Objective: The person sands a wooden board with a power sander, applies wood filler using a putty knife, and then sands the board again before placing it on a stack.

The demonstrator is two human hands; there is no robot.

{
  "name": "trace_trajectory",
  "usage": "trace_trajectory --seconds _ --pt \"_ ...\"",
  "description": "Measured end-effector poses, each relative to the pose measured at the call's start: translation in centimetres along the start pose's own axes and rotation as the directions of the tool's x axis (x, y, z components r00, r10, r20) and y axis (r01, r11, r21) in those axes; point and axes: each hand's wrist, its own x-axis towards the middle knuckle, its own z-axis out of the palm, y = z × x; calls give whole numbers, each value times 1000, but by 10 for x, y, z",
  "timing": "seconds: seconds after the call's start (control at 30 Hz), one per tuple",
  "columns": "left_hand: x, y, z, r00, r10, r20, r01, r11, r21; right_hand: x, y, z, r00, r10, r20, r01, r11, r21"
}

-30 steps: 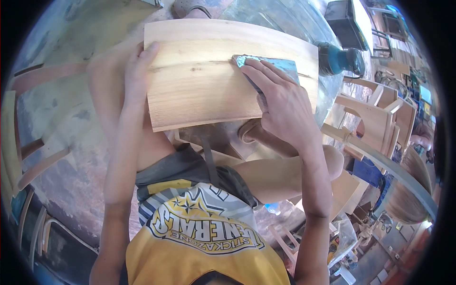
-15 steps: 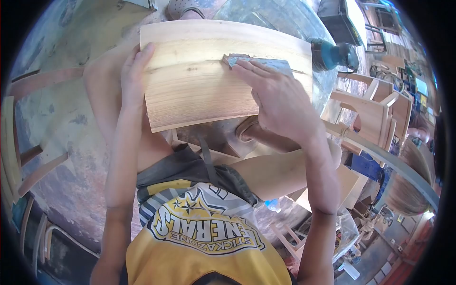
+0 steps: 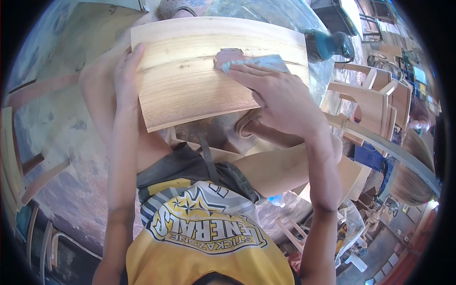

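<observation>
A pale wooden board (image 3: 190,90) with dark grain lines lies tilted above my lap. My left hand (image 3: 127,71) grips its left edge, thumb on the top face and the other fingers mostly hidden behind. In my right hand (image 3: 285,95) is a flat blue-grey putty spreader (image 3: 270,61), its front edge pressed to the board under my stretched fingers. A patch of brown putty (image 3: 229,56) sits on the board just ahead of that edge, over a dark crack line.
A teal power tool (image 3: 327,46) stands at the board's right edge. Farther right are wooden stools or frames (image 3: 365,97) and a long pale bar (image 3: 380,142). Wooden legs (image 3: 45,180) stick out at the left. Another person's hair (image 3: 411,175) shows at the far right.
The spreader has tilted and slid slightly left, and a brown putty patch now shows on the board beyond its edge. Board and left hand have shifted a little left.
</observation>
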Motion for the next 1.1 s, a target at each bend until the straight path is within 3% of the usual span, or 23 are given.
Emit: trace_trajectory --seconds 0.07,0.17,0.23,0.3,0.37,0.5,0.57,0.67,0.73,0.8,0.83,0.87,0.9,1.0,1.1 --pt "0 2 2 1000 7 -15 -7 1000 11 -10 -3 -11 999 -29 18 28 999 20" --pt "4 -3 -1 1000 -31 4 31 999 -31 -17 -5 -27 991 69 114 -74 997 35" --pt "0 -3 -4 999 -54 -2 54 998 -20 -17 12 -16 985 145 -98 -152 986 -63" --pt "0 1 -1 998 -68 -7 68 998 -8 -23 17 9 981 150 -122 -161 984 -83" --pt "-2 3 0 999 10 -36 -7 997 70 -25 15 27 979 135 -150 -162 969 -186" --pt "6 -5 -16 999 -16 -31 18 996 86 -35 7 11 987 145 -67 -152 980 -126" --pt "10 -6 -15 999 -21 -44 25 994 104 -33 9 -12 996 92 18 -92 996 -3" --pt "7 -7 -12 999 -45 -10 45 999 -13 -13 22 -26 996 28 -81 -23 998 51" --pt "0 -3 -6 999 -43 -30 43 999 -1 -2 26 -26 993 115 3 -114 984 135" --pt "-11 10 10 998 -49 -42 50 999 11 1 41 -8 997 53 -49 -50 997 57" --pt "-20 22 23 998 3 -59 5 989 145 1 39 -11 997 56 -46 -53 997 61" --pt "-26 29 28 996 58 -72 -36 960 277 1 36 -20 995 77 58 -81 994 74" --pt "-26 29 25 996 53 -75 -30 959 281 -1 32 -25 983 96 159 -111 990 86" --pt "-25 33 26 993 102 -56 -73 922 381 -14 34 -24 973 53 225 -81 990 116" --pt "-28 35 41 979 148 -137 -90 928 361 -34 35 -32 988 125 94 -133 987 91"
